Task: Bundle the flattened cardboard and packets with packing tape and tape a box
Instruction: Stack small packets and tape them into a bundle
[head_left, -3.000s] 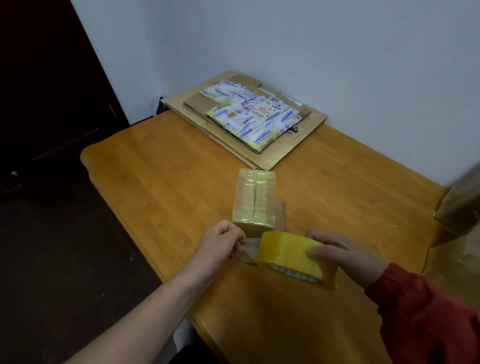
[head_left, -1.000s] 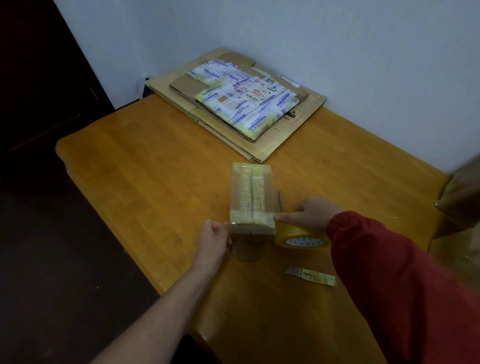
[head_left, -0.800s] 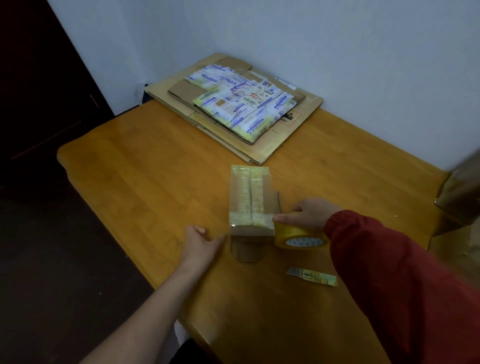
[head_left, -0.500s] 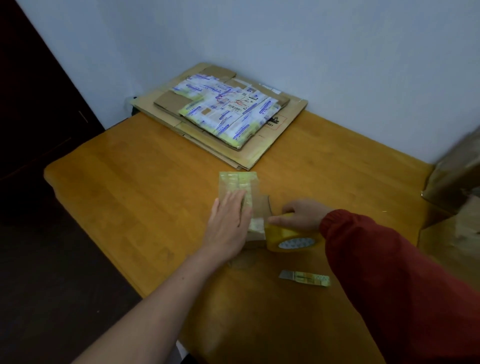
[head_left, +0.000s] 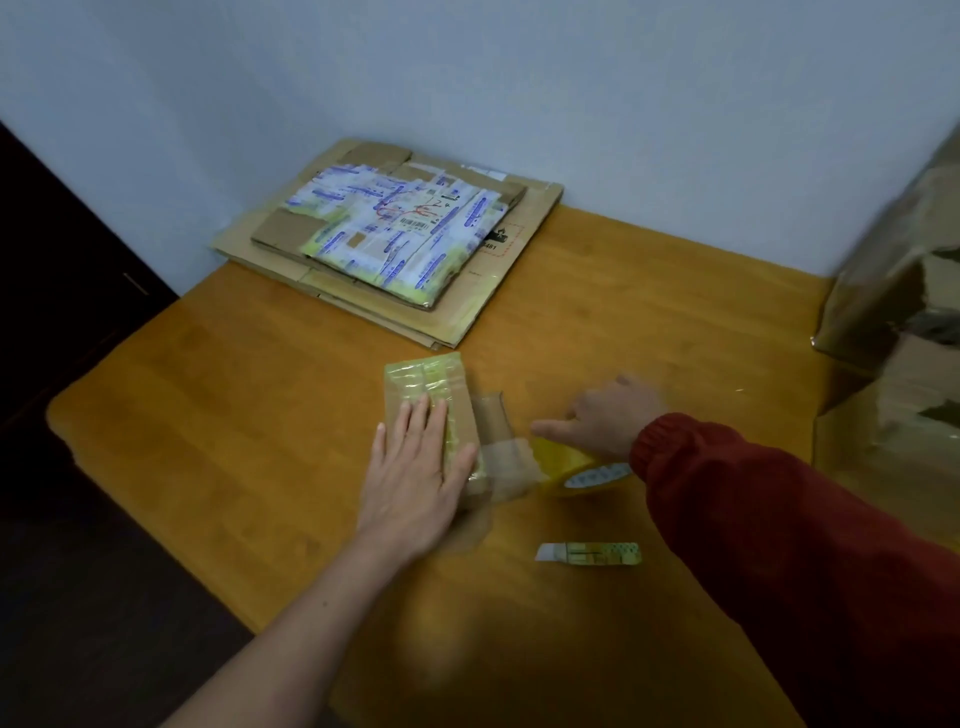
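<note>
Filling view: wooden table (head_left: 260, 415), pale wall behind, dark door at left. Flattened cardboard (head_left: 509, 270) stacked at far edge against wall, packets (head_left: 395, 228) on top. Brown bag (head_left: 893, 291) at right. Box (head_left: 421, 379) mid-table, top taped. Cutter (head_left: 589, 553) nearer, apart from box. Left hand (head_left: 415, 478) flat on box, fingers straight. Right hand (head_left: 608, 415) over tape roll (head_left: 571, 462) just right of box, index extended; blurred, grip unclear.

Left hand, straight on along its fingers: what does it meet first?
Past the taped box under the left hand, only bare table, then probably the near edge of the flattened cardboard stack; depth unclear.
</note>
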